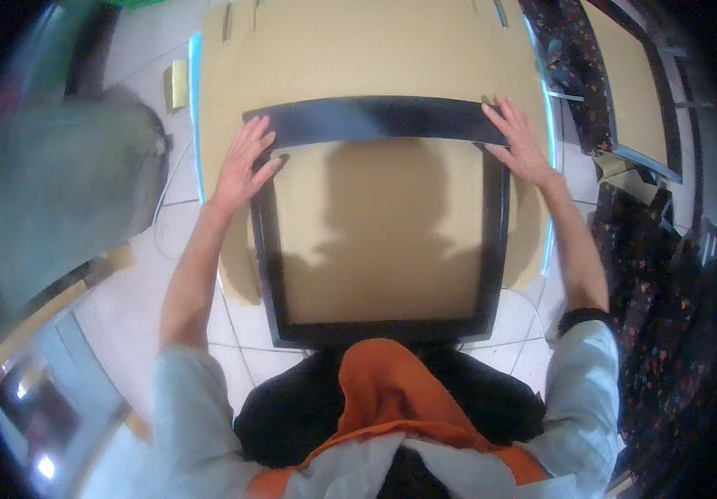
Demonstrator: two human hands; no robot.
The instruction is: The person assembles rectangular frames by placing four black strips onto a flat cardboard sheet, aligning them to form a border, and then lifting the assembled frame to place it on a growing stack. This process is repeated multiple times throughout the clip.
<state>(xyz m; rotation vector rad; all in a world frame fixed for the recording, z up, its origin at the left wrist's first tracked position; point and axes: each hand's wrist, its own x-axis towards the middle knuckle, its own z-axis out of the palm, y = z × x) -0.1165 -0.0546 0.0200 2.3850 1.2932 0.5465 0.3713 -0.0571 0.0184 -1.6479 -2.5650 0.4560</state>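
Observation:
A black rectangular frame lies on a large tan board, in front of my body. Its far side is a wide, slightly curved dark bar. My left hand rests on the frame's far left corner, fingertips on the bar's end and thumb stretched toward the left side. At the far right corner is my right hand, its fingers spread over the bar's end and its thumb along the lower edge. Both hands are open. The shadow of my head and shoulders falls on the tan surface inside the frame.
Light blue edging runs along the board's sides. A large greyish-green panel stands at left, with a shiny dark-and-silver item nearer me. At right are a dark-rimmed tan panel and dark patterned cloth. White floor tiles show between.

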